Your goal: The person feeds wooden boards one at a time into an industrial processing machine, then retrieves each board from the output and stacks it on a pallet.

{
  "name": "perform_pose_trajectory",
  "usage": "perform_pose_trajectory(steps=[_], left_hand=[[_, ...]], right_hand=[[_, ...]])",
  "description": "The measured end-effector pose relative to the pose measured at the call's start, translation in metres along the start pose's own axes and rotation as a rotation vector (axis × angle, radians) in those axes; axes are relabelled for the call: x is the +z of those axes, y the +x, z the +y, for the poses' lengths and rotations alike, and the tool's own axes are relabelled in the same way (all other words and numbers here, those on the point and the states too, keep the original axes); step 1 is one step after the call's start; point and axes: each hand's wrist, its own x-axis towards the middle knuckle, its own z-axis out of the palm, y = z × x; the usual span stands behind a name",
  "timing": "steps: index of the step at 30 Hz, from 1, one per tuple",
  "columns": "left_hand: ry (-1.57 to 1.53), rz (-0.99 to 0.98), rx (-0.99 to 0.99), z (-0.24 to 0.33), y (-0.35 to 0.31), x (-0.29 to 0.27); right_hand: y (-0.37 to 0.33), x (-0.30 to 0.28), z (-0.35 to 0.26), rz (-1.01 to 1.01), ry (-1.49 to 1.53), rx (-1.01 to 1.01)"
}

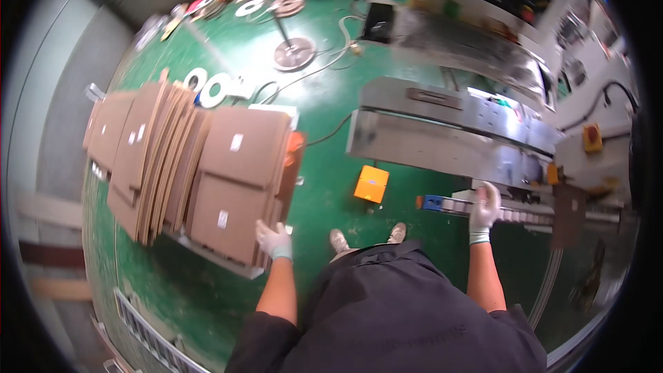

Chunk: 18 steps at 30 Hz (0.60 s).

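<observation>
Bottom centre, nearest: dark shirt (414,324), pale shoes (339,240) just beyond it on green floor (324,173). Left hand (275,240), white-gloved, left of centre in the lower half, at the right edge of the flat brown cardboard stack (224,214); fingers parted, nothing seen between them; contact with the edge cannot be told. Stack fills the left-middle of the frame, sheets leaning in a row at its far-left part, small white labels on several. Right hand (485,208), also gloved, right of centre, over a narrow rail (516,215) with a blue end; fingers curled, cannot tell whether they pinch anything. Brown panel (569,217) at the rail, farther right. Yellow-orange box (371,184) on the floor, mid-frame. Beyond: long steel machine bed (428,139), upper right of centre; white rolls (208,94) behind the stack; round-based stand (295,55), upper centre.
</observation>
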Motion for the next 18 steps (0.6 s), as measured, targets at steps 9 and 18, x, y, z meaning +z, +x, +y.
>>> perform_pose_trajectory(steps=[9, 18], left_hand=[[-1.045, -0.114, -0.916, -0.230, 0.026, 0.014], [-1.177, -0.199, -0.898, -0.251, 0.010, -0.006]], right_hand=[[-0.016, 0.045, -0.070, -0.616, -0.267, -0.268], [-0.026, 0.053, -0.047, -0.594, -0.417, -0.162]])
